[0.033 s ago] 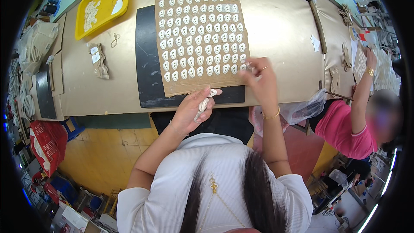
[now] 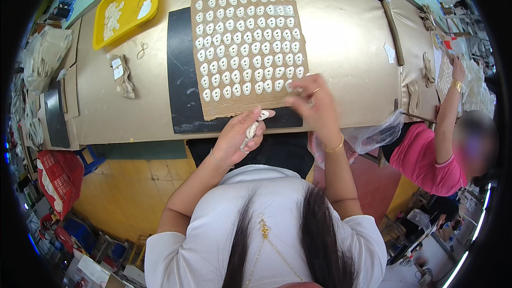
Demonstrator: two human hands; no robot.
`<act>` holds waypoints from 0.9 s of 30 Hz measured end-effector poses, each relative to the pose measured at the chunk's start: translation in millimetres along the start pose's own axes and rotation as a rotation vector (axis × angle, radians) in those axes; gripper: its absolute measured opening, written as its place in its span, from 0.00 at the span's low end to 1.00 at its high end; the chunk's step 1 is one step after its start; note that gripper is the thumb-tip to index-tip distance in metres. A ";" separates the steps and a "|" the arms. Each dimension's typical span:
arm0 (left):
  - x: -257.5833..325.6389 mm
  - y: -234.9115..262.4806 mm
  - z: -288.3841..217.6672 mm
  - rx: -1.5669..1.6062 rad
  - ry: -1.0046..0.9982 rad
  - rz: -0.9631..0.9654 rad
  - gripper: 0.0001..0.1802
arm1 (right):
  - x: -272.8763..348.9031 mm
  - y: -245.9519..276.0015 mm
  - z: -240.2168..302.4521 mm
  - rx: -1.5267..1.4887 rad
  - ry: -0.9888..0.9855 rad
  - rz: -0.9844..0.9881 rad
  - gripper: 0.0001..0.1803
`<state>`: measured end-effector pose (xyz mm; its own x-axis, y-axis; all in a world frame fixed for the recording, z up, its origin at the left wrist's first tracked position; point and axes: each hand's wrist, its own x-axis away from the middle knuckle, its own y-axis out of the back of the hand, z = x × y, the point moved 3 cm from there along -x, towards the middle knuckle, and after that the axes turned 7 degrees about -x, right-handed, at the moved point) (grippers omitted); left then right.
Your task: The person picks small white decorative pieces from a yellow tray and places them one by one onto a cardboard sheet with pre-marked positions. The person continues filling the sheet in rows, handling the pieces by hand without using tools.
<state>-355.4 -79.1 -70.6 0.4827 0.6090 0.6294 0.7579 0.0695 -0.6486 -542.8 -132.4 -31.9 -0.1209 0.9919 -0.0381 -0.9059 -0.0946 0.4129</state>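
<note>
White pieces (image 2: 246,89) line a cardboard sheet (image 2: 226,110) on the counter (image 2: 362,88) as a worker's left hand (image 2: 230,141) pinches several more; the right hand (image 2: 316,104), its grip too blurred to tell, is near one corner, where a brush could skew rows.

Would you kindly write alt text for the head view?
A person's left hand holds small white pieces below a cardboard sheet bearing rows of similar pieces; the blurred right hand is near its lower right corner. A yellow tray sits upper left.
</note>
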 end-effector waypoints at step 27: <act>-5.7 12.2 -0.4 0.255 -0.009 0.091 0.24 | -53.4 27.5 -66.1 -0.304 -0.439 -0.130 0.10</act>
<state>-348.7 -82.0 -81.9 0.5390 0.6288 0.5604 0.5759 0.2105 -0.7900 -588.0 -193.6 -78.7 0.1212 0.9329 0.3390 -0.9864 0.0751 0.1461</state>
